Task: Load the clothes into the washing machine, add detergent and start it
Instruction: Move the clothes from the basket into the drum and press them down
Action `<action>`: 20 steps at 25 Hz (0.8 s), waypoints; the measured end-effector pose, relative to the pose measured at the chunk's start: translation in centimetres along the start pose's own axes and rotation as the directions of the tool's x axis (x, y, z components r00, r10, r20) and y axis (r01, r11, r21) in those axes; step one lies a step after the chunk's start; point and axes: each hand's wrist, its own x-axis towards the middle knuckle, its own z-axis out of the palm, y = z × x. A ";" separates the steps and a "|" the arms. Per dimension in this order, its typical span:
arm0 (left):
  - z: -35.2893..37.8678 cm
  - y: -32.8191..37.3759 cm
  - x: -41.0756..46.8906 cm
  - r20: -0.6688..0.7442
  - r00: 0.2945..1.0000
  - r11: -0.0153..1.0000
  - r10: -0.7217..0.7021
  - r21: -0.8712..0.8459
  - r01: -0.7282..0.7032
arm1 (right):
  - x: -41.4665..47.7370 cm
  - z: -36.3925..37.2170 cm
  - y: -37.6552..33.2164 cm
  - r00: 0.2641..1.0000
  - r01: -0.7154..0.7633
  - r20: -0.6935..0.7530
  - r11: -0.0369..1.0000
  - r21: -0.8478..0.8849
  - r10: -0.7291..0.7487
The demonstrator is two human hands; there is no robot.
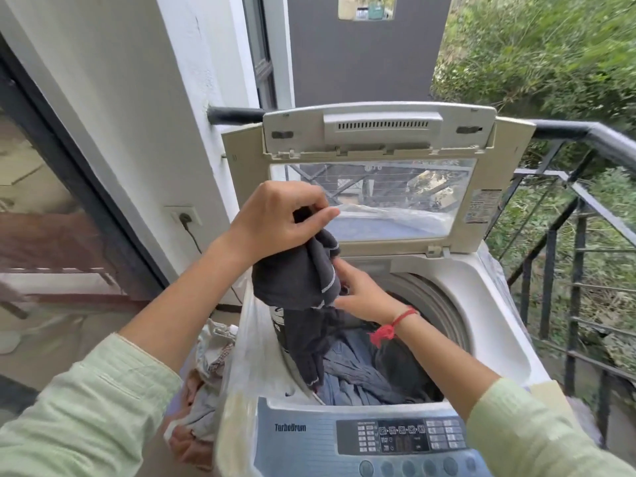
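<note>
The left grip (278, 218) is closed around the top of a dark garment (296, 280), thumb and fingers bunched on the fabric. It holds the garment up in front of the raised lid (378, 132) of the washing machine (481, 304). The garment hangs down past the left rim, and its lower end trails into the drum.

The right grip (364, 294) reaches in from the right and touches the garment's lower fold. Its fingertips are hidden behind the cloth, so I cannot tell whether it pinches the fabric or only rests against it. A red thread bracelet (392, 325) sits on that wrist.

Blue and dark clothes (351, 370) lie in the drum and hide its bottom. The right forearm covers part of the near right side of the opening.

The control panel (395, 438) is cut off by the lower edge. Its button labels are too blurred to read, and only the word "TurboDrum" is legible.

A translucent plastic cover (241, 356) drapes the machine's left side. Beside it a heap of laundry (206, 373) is partly hidden by the left sleeve.

A wall socket (184, 215) with 1 plug in it sits on the white wall to the left. A black railing (585, 132) runs behind and to the right of the machine.
</note>
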 end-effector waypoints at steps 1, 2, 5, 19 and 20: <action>-0.5 -0.1 0.0 -0.018 1.000 1.000 -0.008 -0.010 0.008 | 0.5 0.6 -0.2 0.998 0.021 -0.056 1.000 0.004 -0.020; -1.1 -0.6 -0.3 -0.036 0.998 0.999 -0.041 -0.006 0.041 | 0.7 0.4 -0.3 0.990 0.036 -0.136 0.999 0.011 -0.034; -2.9 -3.6 -2.5 0.069 0.948 0.944 -0.311 0.140 0.300 | 0.0 -3.5 -1.1 0.877 0.062 -0.480 0.997 0.050 -0.030; 5.8 -1.3 -5.8 0.779 0.477 -0.373 -0.406 -0.618 0.692 | -7.4 -11.9 -6.1 0.958 -0.150 -0.102 0.774 0.616 0.267; 6.3 -1.1 -5.8 0.802 0.436 -0.412 -0.408 -0.588 0.697 | -7.9 -12.3 -5.9 0.967 -0.213 -0.013 0.839 0.501 0.254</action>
